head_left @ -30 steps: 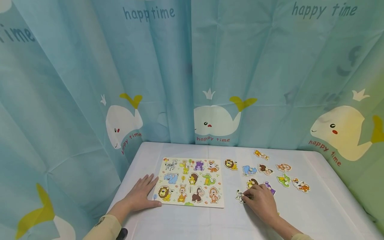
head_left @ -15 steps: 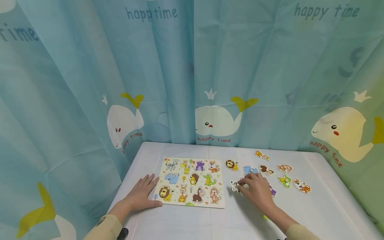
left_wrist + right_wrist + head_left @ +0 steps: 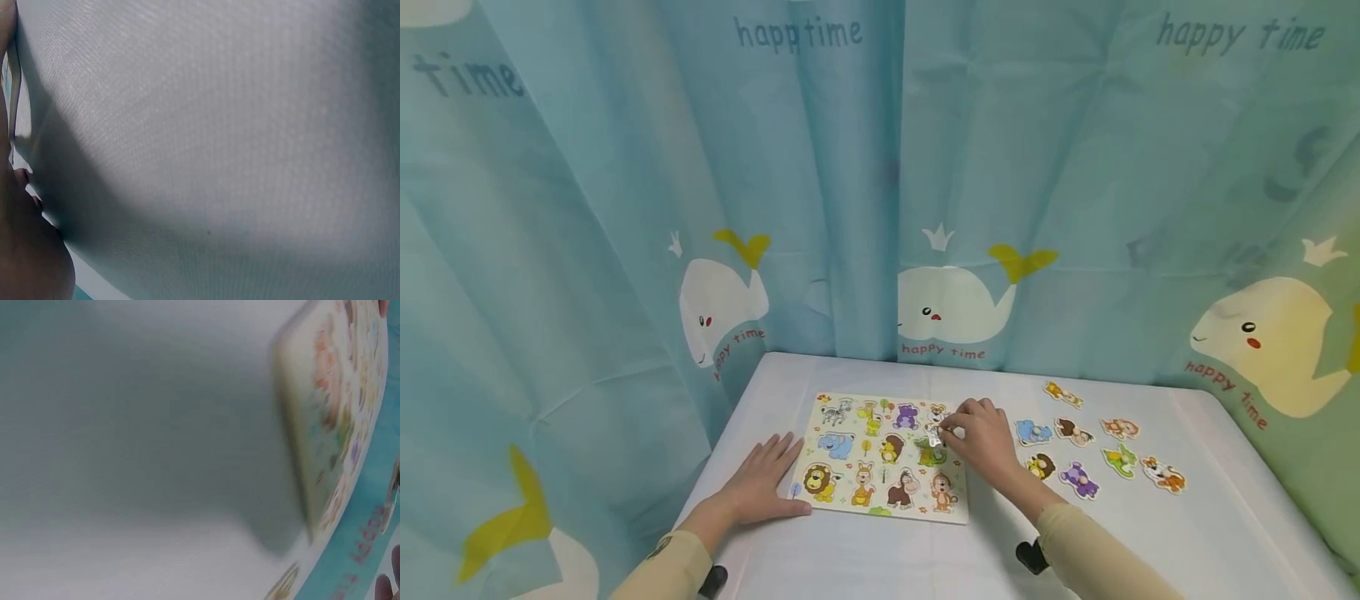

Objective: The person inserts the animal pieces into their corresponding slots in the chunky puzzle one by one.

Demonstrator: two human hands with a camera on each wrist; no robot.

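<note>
A flat puzzle board (image 3: 955,513) printed with several cartoon animals lies on the white table. My left hand (image 3: 762,483) rests beside the board's left edge, fingers spread and thumb at the near left corner. My right hand (image 3: 987,440) pinches a small black-and-white zebra puzzle piece (image 3: 935,435) above the board's right side, over the tiger and crocodile pictures. In the right wrist view the zebra piece (image 3: 392,495) hangs at the right edge with some fingertips below it. The left wrist view shows mostly tablecloth and part of the hand.
Loose animal pieces lie right of the board: a blue elephant (image 3: 1033,432), a hedgehog (image 3: 1041,467), a purple hippo (image 3: 1080,481), a crocodile (image 3: 1121,460), a tiger (image 3: 1163,474) and several others. A blue whale-print curtain (image 3: 850,208) hangs behind the table.
My right hand has lifted the zebra piece from among the loose pieces and carried it left over the board. My left hand has stayed at the board's left edge.
</note>
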